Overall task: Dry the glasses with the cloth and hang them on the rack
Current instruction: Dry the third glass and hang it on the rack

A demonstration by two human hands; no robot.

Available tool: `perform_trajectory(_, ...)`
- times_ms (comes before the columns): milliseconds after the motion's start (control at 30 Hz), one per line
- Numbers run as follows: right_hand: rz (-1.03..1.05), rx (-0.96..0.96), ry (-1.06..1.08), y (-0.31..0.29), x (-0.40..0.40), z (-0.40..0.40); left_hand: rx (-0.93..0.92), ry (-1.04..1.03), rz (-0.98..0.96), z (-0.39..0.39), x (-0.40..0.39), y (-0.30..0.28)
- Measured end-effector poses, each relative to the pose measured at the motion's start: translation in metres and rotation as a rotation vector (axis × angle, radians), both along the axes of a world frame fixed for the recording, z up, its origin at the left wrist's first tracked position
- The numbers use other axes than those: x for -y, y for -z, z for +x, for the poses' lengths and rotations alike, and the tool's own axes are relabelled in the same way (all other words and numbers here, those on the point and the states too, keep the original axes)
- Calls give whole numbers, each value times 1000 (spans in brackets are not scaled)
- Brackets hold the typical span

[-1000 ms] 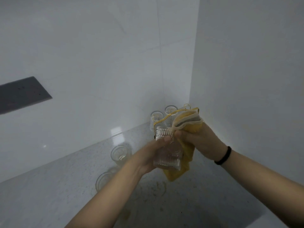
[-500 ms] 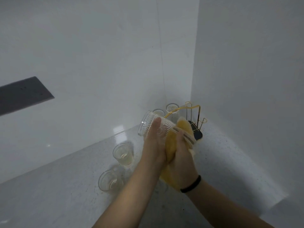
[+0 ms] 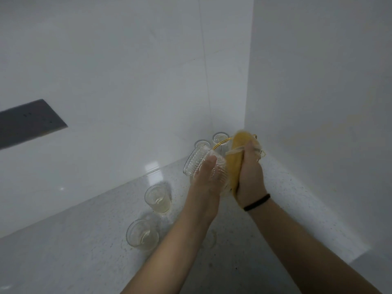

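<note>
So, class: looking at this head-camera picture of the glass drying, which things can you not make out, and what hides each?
- Rack, head view: mostly hidden behind the yellow cloth and right hand.
- Held glass: its base is covered by the left hand and cloth.
- Two glasses on the rack: too small and blurred to judge dryness.
- Left hand's fingers: hidden behind the glass.
</note>
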State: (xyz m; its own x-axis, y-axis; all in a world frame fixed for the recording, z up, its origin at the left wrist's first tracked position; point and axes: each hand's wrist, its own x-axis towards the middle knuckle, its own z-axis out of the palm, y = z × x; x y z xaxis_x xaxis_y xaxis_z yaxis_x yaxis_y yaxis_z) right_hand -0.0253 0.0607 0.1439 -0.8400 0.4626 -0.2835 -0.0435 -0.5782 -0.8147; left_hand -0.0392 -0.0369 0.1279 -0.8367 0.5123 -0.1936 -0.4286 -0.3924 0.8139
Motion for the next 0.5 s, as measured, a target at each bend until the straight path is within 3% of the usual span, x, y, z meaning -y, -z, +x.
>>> perform_trajectory(167, 96, -56, -239, -3, -15, 4, -110, 180, -228, -7, 17, -6)
perform_trajectory(233, 267, -33, -204, -6, -11, 4, -139, 235, -293, -6, 19, -8)
perform_trajectory(333, 499, -88, -24, -2, -2, 6, -101, 287, -302, -8, 21, -11)
perform_trajectory(500, 484, -283, -83, -3, -7, 17, 135, 368, -168, -9, 26, -14)
